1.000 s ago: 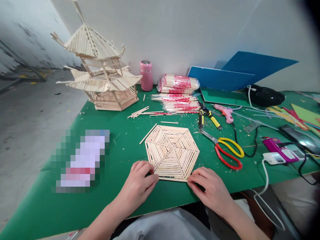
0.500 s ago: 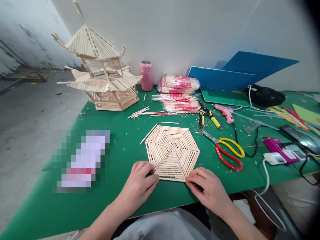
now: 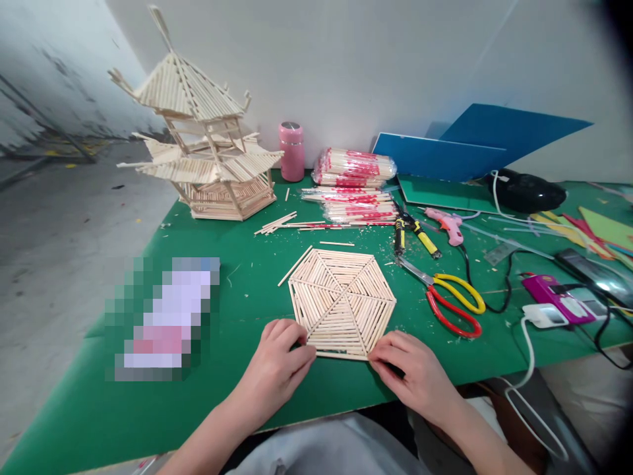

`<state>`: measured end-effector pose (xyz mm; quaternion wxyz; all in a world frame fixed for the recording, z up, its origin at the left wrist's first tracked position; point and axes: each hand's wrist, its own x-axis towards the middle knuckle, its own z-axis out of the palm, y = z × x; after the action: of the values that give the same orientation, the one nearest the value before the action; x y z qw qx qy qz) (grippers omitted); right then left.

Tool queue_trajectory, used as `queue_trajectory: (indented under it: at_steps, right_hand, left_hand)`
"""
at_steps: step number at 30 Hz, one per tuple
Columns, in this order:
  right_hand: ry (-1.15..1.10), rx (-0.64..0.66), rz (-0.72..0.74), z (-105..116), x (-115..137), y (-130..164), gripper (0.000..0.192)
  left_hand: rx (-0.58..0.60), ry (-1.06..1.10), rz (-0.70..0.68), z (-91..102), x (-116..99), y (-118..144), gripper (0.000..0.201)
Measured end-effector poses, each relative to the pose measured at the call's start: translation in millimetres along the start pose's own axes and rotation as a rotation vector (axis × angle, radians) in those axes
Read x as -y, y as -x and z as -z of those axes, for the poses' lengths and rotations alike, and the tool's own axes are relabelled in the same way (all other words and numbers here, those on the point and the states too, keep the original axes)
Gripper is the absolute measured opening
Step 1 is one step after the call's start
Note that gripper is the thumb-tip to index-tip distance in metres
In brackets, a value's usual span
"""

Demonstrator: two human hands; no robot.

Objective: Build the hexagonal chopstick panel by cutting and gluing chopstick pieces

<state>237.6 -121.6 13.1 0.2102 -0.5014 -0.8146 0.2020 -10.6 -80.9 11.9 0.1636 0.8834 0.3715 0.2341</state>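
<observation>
A flat hexagonal panel of wooden sticks (image 3: 343,297), with spokes meeting at its centre, lies on the green tabletop before me. Along its near edge runs a wooden stick (image 3: 341,356), a narrow gap showing between it and the neighbouring sticks. My left hand (image 3: 279,359) pinches the left end of this stick at the panel's near left corner. At the near right corner, my right hand (image 3: 413,373) has thumb and fingertips closed on the other end. The fingertips partly hide both ends. A loose stick (image 3: 295,266) rests beside the panel's far left side.
A stick pagoda (image 3: 208,145) stands at the back left, near a pink flask (image 3: 291,152). Bagged sticks (image 3: 353,175) lie behind the panel. To the right are pliers (image 3: 410,231), red-and-yellow-handled scissors (image 3: 452,303), a pink glue gun (image 3: 448,224) and cables. A blurred-out object (image 3: 168,316) lies left.
Both hands keep the same hold on the stick, and the panel stays in place. The whole view has shifted very slightly.
</observation>
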Motion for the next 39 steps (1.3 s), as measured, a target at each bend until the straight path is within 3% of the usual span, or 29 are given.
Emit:
queue_trajectory:
  at_steps: [16,39]
  right_hand:
    - [-0.076,0.019,-0.138,-0.4,1.1,0.0,0.012]
    - [-0.121,0.112,-0.089,7.2,2.5,-3.6,0.013]
  left_hand:
    - [0.012,-0.004,-0.001,-1.6,1.8,0.6,0.019]
    - [-0.032,0.019,0.071,0.5,6.3,8.7,0.012]
